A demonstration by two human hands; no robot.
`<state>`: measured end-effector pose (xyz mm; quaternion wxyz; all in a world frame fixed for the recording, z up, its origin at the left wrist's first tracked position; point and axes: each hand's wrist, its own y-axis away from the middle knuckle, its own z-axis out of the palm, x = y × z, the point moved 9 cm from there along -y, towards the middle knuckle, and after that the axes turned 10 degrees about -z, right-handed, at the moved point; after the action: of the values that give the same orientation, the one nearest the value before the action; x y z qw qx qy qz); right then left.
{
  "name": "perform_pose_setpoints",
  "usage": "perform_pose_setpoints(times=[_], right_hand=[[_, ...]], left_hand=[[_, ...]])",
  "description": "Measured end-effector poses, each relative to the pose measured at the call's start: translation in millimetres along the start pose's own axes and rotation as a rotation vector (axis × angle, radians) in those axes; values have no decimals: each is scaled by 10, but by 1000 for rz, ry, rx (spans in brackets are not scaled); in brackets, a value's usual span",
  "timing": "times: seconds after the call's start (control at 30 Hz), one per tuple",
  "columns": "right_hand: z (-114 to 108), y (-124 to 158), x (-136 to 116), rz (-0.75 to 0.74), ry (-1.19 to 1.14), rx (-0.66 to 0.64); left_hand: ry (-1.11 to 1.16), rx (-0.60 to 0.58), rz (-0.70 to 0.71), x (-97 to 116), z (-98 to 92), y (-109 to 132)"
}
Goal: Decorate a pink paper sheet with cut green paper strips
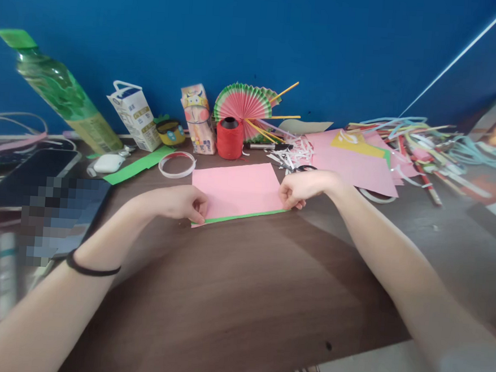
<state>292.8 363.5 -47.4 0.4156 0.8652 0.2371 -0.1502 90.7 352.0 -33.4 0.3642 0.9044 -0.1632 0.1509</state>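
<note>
A pink sheet of paper (237,190) lies flat on the brown wooden table (231,298), with a green sheet's edge (246,215) showing under its near side. My left hand (179,203) pinches the near left corner of the pink sheet. My right hand (301,188) pinches its right edge near the lower corner, fingers curled. Both forearms reach in from the near side.
Behind the sheet stand a red thread spool (229,138), a paper fan (242,103), two small cartons (134,115), a tape ring (177,164) and a green bottle (63,94). Pink and yellow papers (352,159) and paper strips lie at right. A phone (31,179) lies at left.
</note>
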Motion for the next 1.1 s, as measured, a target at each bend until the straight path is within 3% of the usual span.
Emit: perform_pose_setpoints(times=[0.23, 0.4, 0.6, 0.8, 1.1], right_hand=[[-126, 37, 149, 125, 174, 78], [-160, 92, 263, 154, 148, 94], [-264, 110, 12, 35, 157, 241], [-125, -10, -78, 19, 200, 152], [-121, -39, -25, 38, 194, 151]], left_hand=[[9, -6, -5, 1, 3, 3], [13, -3, 0, -2, 6, 1], [15, -21, 12, 15, 18, -1], [22, -5, -11, -17, 3, -4], [-28, -22, -82, -73, 32, 5]])
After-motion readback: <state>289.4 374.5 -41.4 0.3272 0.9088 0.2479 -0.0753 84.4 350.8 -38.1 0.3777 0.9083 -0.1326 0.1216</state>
